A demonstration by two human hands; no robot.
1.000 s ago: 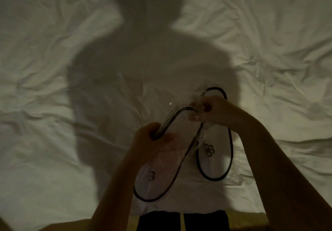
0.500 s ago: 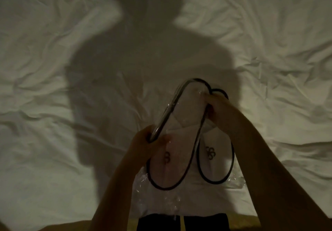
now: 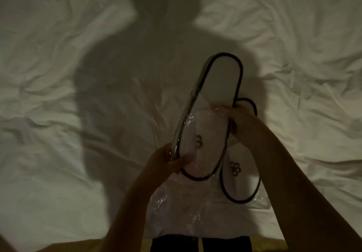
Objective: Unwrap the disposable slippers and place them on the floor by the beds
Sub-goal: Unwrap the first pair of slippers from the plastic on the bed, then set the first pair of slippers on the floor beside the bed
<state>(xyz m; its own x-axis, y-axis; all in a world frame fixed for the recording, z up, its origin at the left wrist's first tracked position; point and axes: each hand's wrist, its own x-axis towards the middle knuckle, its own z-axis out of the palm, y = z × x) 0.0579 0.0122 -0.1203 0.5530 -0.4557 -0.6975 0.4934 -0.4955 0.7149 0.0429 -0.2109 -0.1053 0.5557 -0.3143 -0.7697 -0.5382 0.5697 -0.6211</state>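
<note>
At the left of the frame there is only the wrinkled white bed sheet (image 3: 49, 99), with the person's shadow falling across its middle. Going right, the left hand (image 3: 168, 160) sits in the lower centre, its thumb and fingers closed on the clear plastic wrapper (image 3: 176, 208) at the lower end of the raised slipper (image 3: 213, 110). A second ago this slipper was still deep in the plastic with only its top edge showing; now it has slid upward, and its bare upper half stands free in the middle of the frame — the film covers only the lower part, around the printed logo. The empty part of the wrapper hangs loose below, toward the bottom centre.

Further right, the right hand (image 3: 242, 120) is clamped on the slipper's right edge, just where the plastic ends; it seems to pull the slipper out while the left holds the bag back. Under this hand, in the lower right of centre, the second slipper (image 3: 241, 175) lies flat on the sheet, partly hidden by the wrist.

So the unwrapping is, I think, more than half done for this slipper — one more pull should free it. Neither slipper is on the floor yet.
</note>
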